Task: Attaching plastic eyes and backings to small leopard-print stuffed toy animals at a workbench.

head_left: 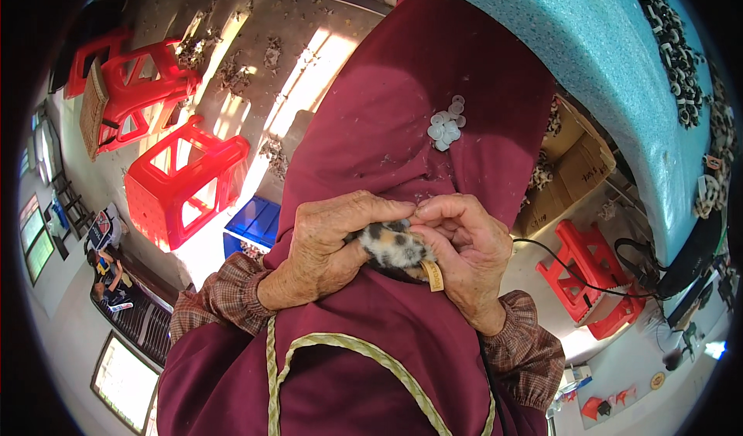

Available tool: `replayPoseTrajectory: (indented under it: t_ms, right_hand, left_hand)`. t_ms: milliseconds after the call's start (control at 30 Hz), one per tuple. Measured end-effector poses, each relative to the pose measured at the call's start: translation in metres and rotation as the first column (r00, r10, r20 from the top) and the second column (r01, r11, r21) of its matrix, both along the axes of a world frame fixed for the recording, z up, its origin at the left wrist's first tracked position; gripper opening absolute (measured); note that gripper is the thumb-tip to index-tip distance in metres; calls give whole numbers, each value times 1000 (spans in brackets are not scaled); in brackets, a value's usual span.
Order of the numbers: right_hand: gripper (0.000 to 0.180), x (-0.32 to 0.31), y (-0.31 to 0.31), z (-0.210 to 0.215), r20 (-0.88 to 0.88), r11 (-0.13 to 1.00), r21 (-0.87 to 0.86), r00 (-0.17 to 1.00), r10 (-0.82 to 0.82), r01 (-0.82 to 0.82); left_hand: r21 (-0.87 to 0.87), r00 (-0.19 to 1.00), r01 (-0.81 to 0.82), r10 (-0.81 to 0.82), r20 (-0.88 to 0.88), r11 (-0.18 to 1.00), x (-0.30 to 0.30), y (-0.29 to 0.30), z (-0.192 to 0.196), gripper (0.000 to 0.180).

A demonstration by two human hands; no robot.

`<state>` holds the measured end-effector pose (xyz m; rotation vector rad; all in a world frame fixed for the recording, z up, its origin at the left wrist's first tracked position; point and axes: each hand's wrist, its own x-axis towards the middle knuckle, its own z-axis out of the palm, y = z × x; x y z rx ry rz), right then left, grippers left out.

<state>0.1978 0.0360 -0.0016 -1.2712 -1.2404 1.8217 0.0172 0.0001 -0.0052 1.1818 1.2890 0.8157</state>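
Observation:
Over my lap, both hands meet around a small furry plush piece (393, 246) with black, white and orange patches. A yellow cloth tag (432, 275) sticks out of its lower right side. My left hand (337, 227) is closed on the plush piece from the left, thumb along its top. From the right, my right hand (470, 254) grips it with thumb and fingers pinched together at its upper edge. Anything tiny between those fingertips is hidden. Several translucent white plastic discs (445, 128) lie in a small heap on the maroon apron (371, 142) beyond my hands.
Red plastic stools (186, 184) stand on the left, near a blue bin (254, 223). To the right are an open cardboard box (569, 169) with furry pieces, another red stool (576, 262) and a black cable (561, 262). Dark-and-white pieces (669, 49) lie on a blue-covered table (596, 41).

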Motion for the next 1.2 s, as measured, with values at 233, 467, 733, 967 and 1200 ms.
replayPoseTrajectory:
  t_ms: [233,467,733,967,1200]
  right_hand:
    - [35,12,4,5,0,1000,-19,1000,12,-12]
    - [43,5,-4,2,210,984,49,965,160,-173]
    - [29,7,8,6,173,970,-148,961,217,-192]
    - [14,28,12,-17,-21,983,5,982,185,-185]
    - [5,28,25,-20,-81,960,234,980,179,-156]
  left_hand:
    - [-28,999,-26,25,-34,999,0,4,1,30]
    - [59,985,50,-39,-168,997,4,3,2,28]
    - [124,986,70,-49,-162,990,6,2,-6,30]
    - [-486,962,50,89,258,872,-1,23,-4,28]
    - [-571,498,642,287,818,511,-15,13,-31,58]
